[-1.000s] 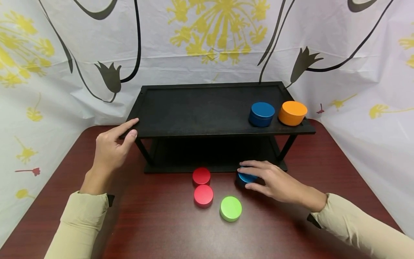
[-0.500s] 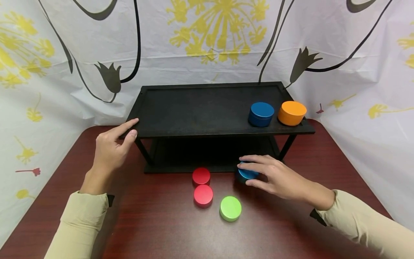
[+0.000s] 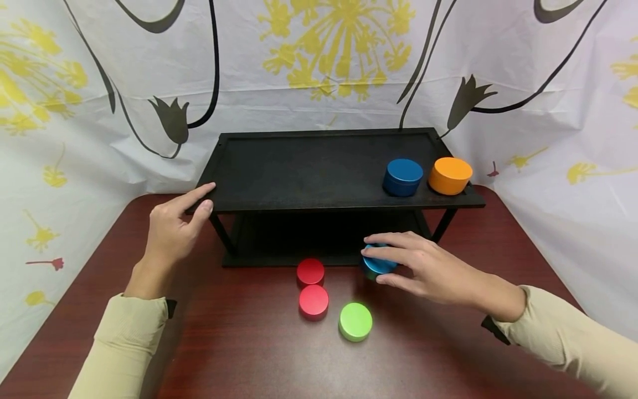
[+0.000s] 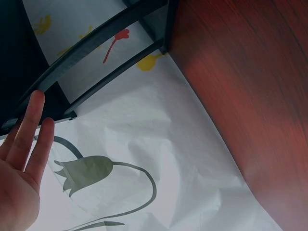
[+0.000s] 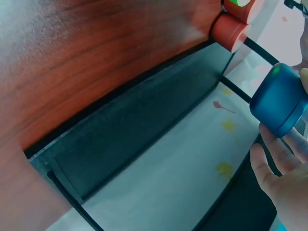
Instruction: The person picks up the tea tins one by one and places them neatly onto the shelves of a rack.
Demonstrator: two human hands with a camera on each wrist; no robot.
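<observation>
The head view looks forward and down at the black shelf [image 3: 299,172], which both tilted, nearer wrist views share.

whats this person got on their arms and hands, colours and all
The left sleeve and right sleeve are plain pale khaki and creased. A small black piece pokes from each, too little to identify. The left hand and right hand wear no gloves.

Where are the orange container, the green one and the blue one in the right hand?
Orange container [image 3: 451,171]: head view, on its top.
Green container [image 3: 355,320]: head view, on its top.
Held blue container [image 5: 276,100]: right wrist view, on its side.
</observation>
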